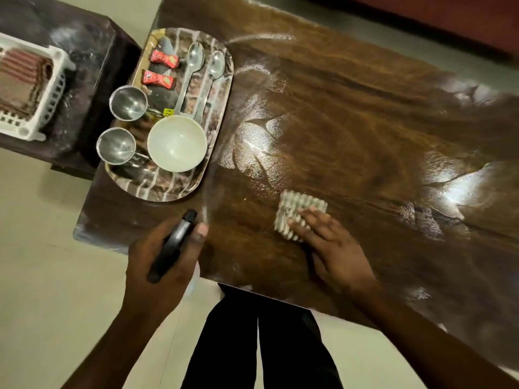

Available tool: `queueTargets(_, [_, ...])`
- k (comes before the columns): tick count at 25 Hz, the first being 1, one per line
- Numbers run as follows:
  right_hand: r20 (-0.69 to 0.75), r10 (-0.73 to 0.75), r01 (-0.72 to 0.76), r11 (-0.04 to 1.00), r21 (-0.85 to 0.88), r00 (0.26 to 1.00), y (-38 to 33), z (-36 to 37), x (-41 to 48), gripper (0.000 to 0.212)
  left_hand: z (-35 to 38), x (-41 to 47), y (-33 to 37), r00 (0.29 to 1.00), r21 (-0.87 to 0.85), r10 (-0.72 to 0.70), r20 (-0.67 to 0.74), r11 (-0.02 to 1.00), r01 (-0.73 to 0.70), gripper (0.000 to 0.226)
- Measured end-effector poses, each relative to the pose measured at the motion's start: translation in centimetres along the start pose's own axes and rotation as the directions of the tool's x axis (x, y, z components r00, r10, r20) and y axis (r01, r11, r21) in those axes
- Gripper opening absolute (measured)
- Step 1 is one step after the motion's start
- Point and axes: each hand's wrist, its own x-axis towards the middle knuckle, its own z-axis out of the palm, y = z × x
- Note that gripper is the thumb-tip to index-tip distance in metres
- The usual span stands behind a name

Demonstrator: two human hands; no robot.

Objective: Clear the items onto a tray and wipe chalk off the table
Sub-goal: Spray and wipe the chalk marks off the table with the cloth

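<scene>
A patterned tray point(168, 189) sits at the left end of the dark wooden table point(365, 113). On it lie two steel cups point(127, 103), a white bowl point(177, 143), two spoons point(193, 66) and two red wrappers point(157, 78). White chalk smears point(255, 147) cover the wood beside the tray. My right hand point(331, 248) presses flat on a striped folded cloth point(297, 209) on the table. My left hand point(165, 256) grips a black spray bottle point(174, 242) at the table's near edge.
A white plastic rack point(53, 88) holding folded cloths stands on a lower dark table at the left. More chalk patches point(429, 220) and glare mark the right half of the table. My legs stand against the near edge.
</scene>
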Motion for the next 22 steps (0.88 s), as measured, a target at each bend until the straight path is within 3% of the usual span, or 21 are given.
queueTargets(2, [-0.169, 0.378, -0.348, 0.92, 0.183, 0.91, -4.3, 1.9, -0.5, 0.071, -0.4, 0.4, -0.5, 0.998, 0.012, 0.026, -0.054, 1.0, -0.026, 0.026])
queueTargets(4, [-0.19, 0.516, -0.463, 0.846, 0.264, 0.835, -10.3, 4.7, -0.6, 0.078, -0.9, 0.9, -1.3, 0.991, 0.025, 0.029, -0.127, 0.999, -0.026, 0.04])
queueTargets(7, [-0.122, 0.315, -0.288, 0.937, 0.196, 0.941, -17.0, 8.4, -1.0, 0.085, -1.8, 1.1, -2.0, 0.981, 0.011, 0.011, -0.195, 1.0, -0.009, 0.048])
queueTargets(9, [-0.046, 0.12, -0.113, 0.984, 0.139, 0.992, -17.7, 9.0, -1.5, 0.087, -2.2, 0.9, -2.0, 0.975, -0.012, 0.032, -0.219, 0.999, -0.036, 0.026])
queueTargets(11, [0.031, -0.085, 0.082, 0.991, 0.103, 0.996, -15.1, 8.4, -2.4, 0.08, -2.3, 0.5, -2.2, 0.976, -0.009, 0.074, -0.204, 0.997, -0.077, 0.014])
queueTargets(14, [0.151, -0.289, 0.292, 0.957, 0.002, 0.946, -8.5, 6.1, -5.9, 0.07, -3.0, 0.2, -3.3, 0.976, 0.022, 0.094, -0.197, 0.996, -0.091, 0.029])
queueTargets(17, [0.181, -0.251, 0.255, 0.967, 0.001, 0.951, -3.1, 2.7, -9.4, 0.058, -3.8, -0.2, -4.7, 0.975, 0.072, 0.147, -0.169, 0.988, -0.137, 0.043])
queueTargets(20, [0.044, 0.035, -0.041, 0.991, 0.129, 0.998, -2.6, 0.8, -9.0, 0.057, -4.5, -0.1, -5.6, 0.978, 0.119, 0.185, -0.095, 0.978, -0.173, 0.054])
queueTargets(22, [0.012, 0.128, -0.128, 0.978, 0.167, 0.992, -4.5, 0.7, -5.9, 0.064, -5.7, 0.0, -6.9, 0.976, 0.124, 0.22, 0.012, 0.968, -0.219, 0.067])
